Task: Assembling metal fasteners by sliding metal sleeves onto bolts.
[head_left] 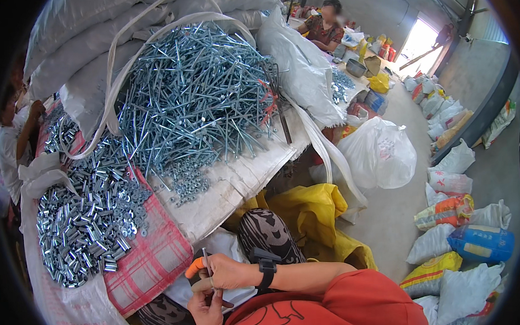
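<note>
At the table's near edge, in front of my red shirt, both my hands are close together. My right hand (226,271), with orange tape on a finger and a dark band at the wrist, is closed round a slim metal bolt (206,259). Just below, my left hand (206,314) pinches at the bolt's lower part; its grip is partly hidden. Beyond them lies a big heap of long silvery bolts (189,90). Short metal sleeves (82,232) are piled at the left, with washers (131,210) beside them and nuts (186,179) at the heap's near edge.
White sacks (89,39) are stacked behind the heap. A yellow sack (307,209) hangs by my knee, near a full white bag (380,152). Sacks (445,213) line the floor at right. One person (324,28) sits at the far side, another (18,131) at left.
</note>
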A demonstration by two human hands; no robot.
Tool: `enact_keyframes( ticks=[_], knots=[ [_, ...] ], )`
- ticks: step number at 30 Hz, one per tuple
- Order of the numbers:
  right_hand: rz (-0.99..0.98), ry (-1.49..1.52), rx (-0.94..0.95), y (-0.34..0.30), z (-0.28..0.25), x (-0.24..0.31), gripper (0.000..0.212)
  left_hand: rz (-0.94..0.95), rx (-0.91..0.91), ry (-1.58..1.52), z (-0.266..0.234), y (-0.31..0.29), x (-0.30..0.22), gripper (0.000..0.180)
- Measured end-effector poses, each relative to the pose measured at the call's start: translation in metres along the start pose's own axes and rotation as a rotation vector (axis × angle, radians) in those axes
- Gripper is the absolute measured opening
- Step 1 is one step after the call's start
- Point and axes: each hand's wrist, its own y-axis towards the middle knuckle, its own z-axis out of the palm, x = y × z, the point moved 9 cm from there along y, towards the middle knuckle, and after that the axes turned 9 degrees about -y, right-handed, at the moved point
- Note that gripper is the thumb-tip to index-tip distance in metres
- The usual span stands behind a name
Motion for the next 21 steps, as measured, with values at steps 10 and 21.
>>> enact_keyframes(
  ticks=[10, 21],
  knots=[
    [-0.338, -0.129, -0.001, 0.013, 0.024, 0.001, 0.043, 0.349, -0.042, 0.285, -0.002, -0.006, -0.008, 0.016],
    [-0.251, 0.173, 0.218, -0.001, 0.027, 0.006, 0.069, 0.159, -0.402, 0.17, -0.069, 0.013, 0.004, 0.014]
  ],
)
